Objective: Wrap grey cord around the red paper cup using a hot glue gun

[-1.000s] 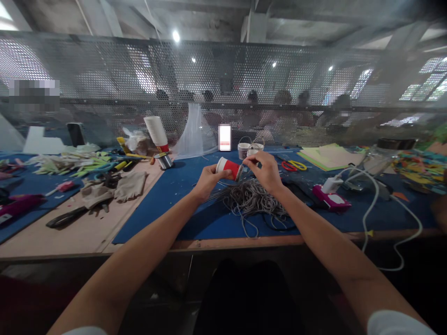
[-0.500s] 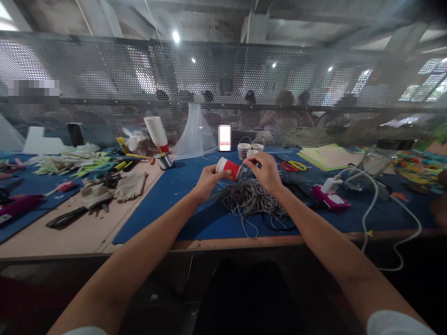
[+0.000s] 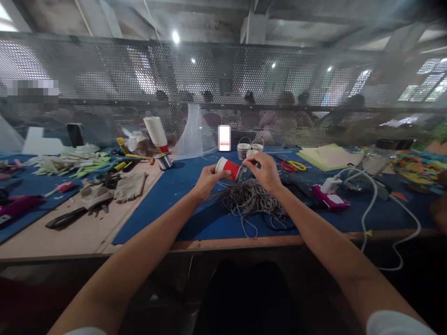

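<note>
My left hand (image 3: 206, 182) is closed around a red and white paper cup (image 3: 228, 168), which lies tilted on its side in the air. The cup's right end has a grey band at its edge, apparently cord. Close to that end, my right hand (image 3: 266, 173) pinches a thin strand of grey cord between thumb and fingertips; the strand itself is hard to see. Below both hands a loose heap of grey cord (image 3: 256, 200) rests on the blue mat (image 3: 153, 211).
Small white buckets (image 3: 243, 150) stand behind my hands, with red and yellow scissors (image 3: 294, 166) to their right. A stack of paper cups (image 3: 155, 132) leans at left near a metal spool (image 3: 165, 161). Gloves (image 3: 130, 187), coloured paper (image 3: 326, 156) and a magenta box with a white plug (image 3: 331, 197) lie around.
Almost nothing differs. Both hands keep their hold, and the cup has shifted only very slightly.
</note>
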`<action>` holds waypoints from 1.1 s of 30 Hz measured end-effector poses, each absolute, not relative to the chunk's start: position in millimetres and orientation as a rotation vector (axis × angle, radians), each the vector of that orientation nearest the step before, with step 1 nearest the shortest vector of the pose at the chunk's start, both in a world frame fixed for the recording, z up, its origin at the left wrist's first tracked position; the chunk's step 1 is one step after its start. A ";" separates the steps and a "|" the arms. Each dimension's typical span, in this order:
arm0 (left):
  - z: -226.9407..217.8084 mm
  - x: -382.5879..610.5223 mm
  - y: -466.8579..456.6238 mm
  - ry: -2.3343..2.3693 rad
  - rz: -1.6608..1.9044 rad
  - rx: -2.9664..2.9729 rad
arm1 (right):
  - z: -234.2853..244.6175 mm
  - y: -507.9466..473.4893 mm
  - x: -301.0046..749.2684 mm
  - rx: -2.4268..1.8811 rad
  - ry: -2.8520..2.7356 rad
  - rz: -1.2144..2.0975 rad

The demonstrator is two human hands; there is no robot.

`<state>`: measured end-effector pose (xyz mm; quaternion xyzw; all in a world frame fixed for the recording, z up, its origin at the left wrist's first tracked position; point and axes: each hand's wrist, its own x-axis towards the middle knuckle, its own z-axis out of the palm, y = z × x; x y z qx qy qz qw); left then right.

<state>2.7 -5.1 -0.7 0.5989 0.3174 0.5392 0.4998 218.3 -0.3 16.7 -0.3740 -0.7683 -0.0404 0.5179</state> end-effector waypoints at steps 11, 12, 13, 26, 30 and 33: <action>-1.1 2.3 -5.4 0.742 1.310 1.441 | 16.4 2.3 219.0 -0.867 -1.849 -0.073; -1.3 2.2 -5.2 0.743 1.310 1.443 | 16.4 2.4 219.2 -0.873 -1.851 -0.067; -1.5 2.1 -5.1 0.743 1.309 1.441 | 16.5 2.2 219.4 -0.877 -1.855 -0.062; -0.5 2.4 -5.8 0.752 1.295 1.424 | 15.9 2.2 220.5 -0.875 -1.868 -0.009; -0.8 2.0 -5.8 0.724 1.294 1.417 | 15.0 3.4 220.9 -0.869 -1.865 0.002; -0.7 1.9 -5.8 0.729 1.283 1.409 | 13.1 5.1 220.8 -0.857 -1.853 0.016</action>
